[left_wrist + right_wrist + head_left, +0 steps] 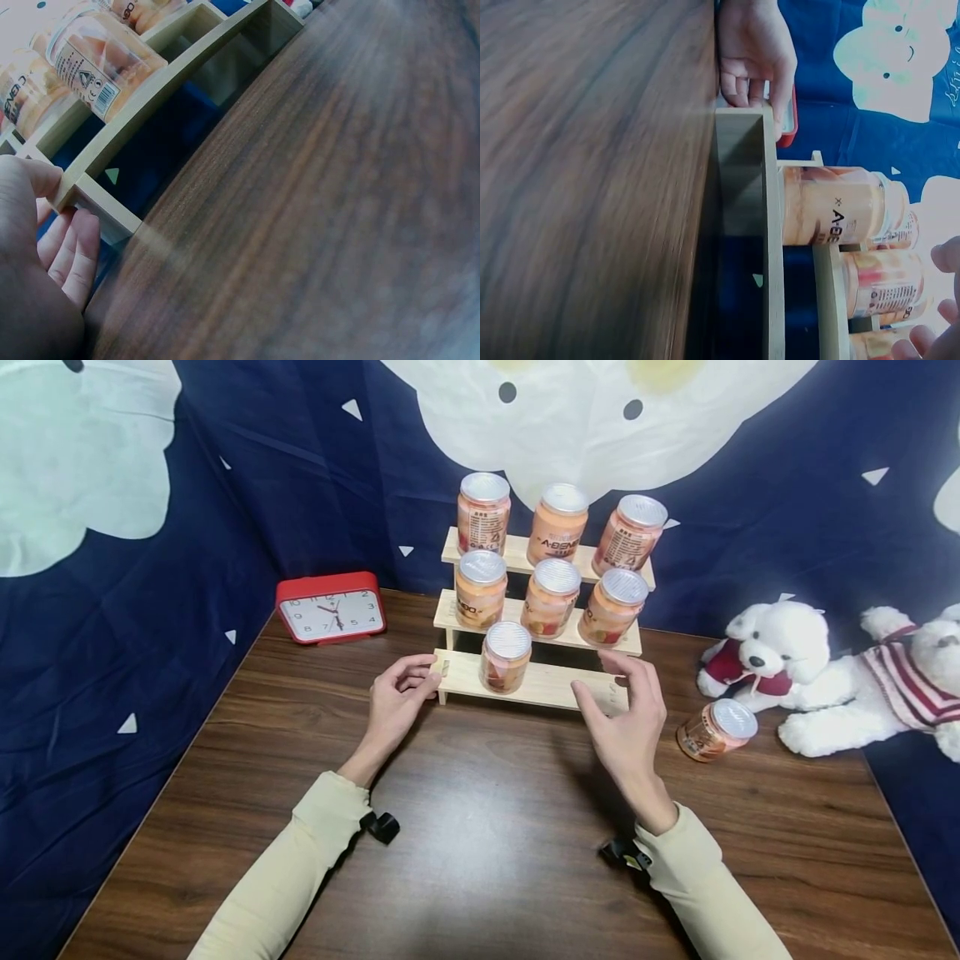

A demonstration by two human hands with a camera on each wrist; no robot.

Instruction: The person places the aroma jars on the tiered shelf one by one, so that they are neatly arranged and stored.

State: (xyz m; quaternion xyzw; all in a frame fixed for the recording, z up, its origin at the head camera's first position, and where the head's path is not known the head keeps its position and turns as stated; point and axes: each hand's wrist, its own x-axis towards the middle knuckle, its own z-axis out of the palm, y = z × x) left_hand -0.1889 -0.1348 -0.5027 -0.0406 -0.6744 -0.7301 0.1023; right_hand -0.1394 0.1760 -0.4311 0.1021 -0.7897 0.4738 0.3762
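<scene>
A three-step wooden rack [551,681] carries several jars with silver lids and orange contents. My left hand [397,702] grips the left end of its lowest step; in the left wrist view the thumb lies on top of the board and the fingers curl beneath. On that step stands one jar [506,660], left of the middle. My right hand [628,714] is at the step's right end with thumb and fingers spread apart, nothing between them. In the right wrist view only its fingertips [946,259] show, at the right edge.
Another jar [716,731] stands on the wooden table [480,843], right of my right hand. Beside it sit white plush toys [780,647]. A red clock [332,607] is at the back left. A dark blue patterned cloth [300,468] hangs behind.
</scene>
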